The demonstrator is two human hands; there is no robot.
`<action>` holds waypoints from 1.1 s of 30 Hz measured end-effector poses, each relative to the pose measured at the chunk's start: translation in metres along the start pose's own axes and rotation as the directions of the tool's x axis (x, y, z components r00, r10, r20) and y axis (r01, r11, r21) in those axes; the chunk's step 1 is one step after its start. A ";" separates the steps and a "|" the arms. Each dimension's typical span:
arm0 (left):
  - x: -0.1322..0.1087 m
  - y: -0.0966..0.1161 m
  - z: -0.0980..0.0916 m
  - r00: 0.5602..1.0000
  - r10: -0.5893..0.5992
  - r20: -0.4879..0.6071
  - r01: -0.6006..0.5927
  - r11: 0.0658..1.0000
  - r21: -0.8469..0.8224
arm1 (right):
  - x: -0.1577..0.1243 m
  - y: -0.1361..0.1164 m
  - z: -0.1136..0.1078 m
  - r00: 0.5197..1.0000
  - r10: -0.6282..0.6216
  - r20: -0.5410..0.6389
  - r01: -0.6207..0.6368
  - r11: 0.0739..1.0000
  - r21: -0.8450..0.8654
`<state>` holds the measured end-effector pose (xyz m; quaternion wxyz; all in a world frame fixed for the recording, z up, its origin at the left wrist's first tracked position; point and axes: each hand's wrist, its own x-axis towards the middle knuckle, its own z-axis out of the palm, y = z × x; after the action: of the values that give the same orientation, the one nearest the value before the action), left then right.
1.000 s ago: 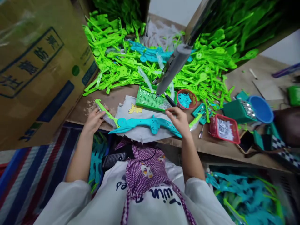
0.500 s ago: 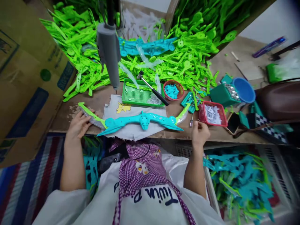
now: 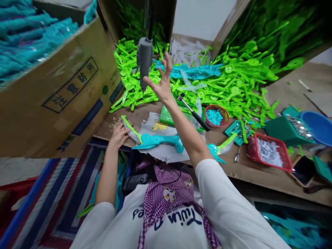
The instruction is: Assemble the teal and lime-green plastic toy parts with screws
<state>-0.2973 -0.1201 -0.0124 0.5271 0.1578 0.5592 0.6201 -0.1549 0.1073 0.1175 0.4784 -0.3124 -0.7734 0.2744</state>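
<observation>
A turquoise toy bow (image 3: 160, 139) with lime-green tips lies across a grey cloth (image 3: 166, 156) on the bench. At its left tip, my left hand (image 3: 119, 137) has its fingers closed round the green and clear limb. My right hand (image 3: 164, 84) is raised with fingers spread and nothing in it, just right of a hanging grey electric screwdriver (image 3: 145, 58), apart from it. My right forearm hides part of the bow. Behind the cloth, a hammer (image 3: 194, 113) rests across a green perforated tray (image 3: 168, 117).
Lime-green plastic parts (image 3: 233, 83) heap along the back. A cardboard box (image 3: 64, 93) full of turquoise pieces stands at left. To the right are a red round basket (image 3: 225, 121), a red square basket (image 3: 269, 166), a small screwdriver (image 3: 237, 156) and a blue bowl (image 3: 319, 126).
My right hand has risen from the bench's front right to beside the hanging screwdriver, its fingers opening. My left hand stays at the bow's left tip. The view has turned left.
</observation>
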 end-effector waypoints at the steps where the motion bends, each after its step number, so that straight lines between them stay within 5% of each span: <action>1: 0.000 -0.001 0.000 1.000 0.002 -0.001 -0.002 1.000 -0.003 | 0.005 0.001 0.014 0.999 0.000 0.038 0.000 1.000 -0.003; 6: 0.000 -0.002 -0.003 1.000 0.000 0.022 0.001 1.000 -0.004 | -0.013 0.009 0.036 0.996 0.044 0.072 -0.048 0.997 0.056; 14: 0.002 -0.006 -0.006 1.000 -0.003 0.031 0.004 1.000 -0.020 | -0.053 0.011 -0.003 0.998 0.006 -0.066 -0.010 0.998 -0.064; 21: 0.003 -0.010 -0.003 1.000 0.005 0.011 -0.004 1.000 -0.029 | -0.061 0.019 -0.032 0.992 0.051 0.115 -0.042 0.996 -0.075; 24: 0.003 -0.011 -0.004 1.000 0.005 0.004 -0.005 1.000 -0.022 | -0.063 0.021 -0.037 0.994 0.007 0.112 0.012 0.986 -0.165; 29: 0.003 -0.011 -0.002 1.000 0.004 -0.010 -0.004 1.000 -0.031 | -0.071 0.004 -0.036 0.988 0.090 0.124 -0.074 0.989 -0.126; 33: 0.000 -0.009 -0.001 1.000 -0.015 -0.016 0.014 0.998 -0.053 | -0.084 -0.016 -0.022 0.988 0.146 -0.048 -0.147 0.989 -0.013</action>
<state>-0.2941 -0.1221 -0.0201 0.5311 0.1346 0.5478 0.6322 -0.1096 0.0375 0.0897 0.4723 -0.3786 -0.7392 0.2953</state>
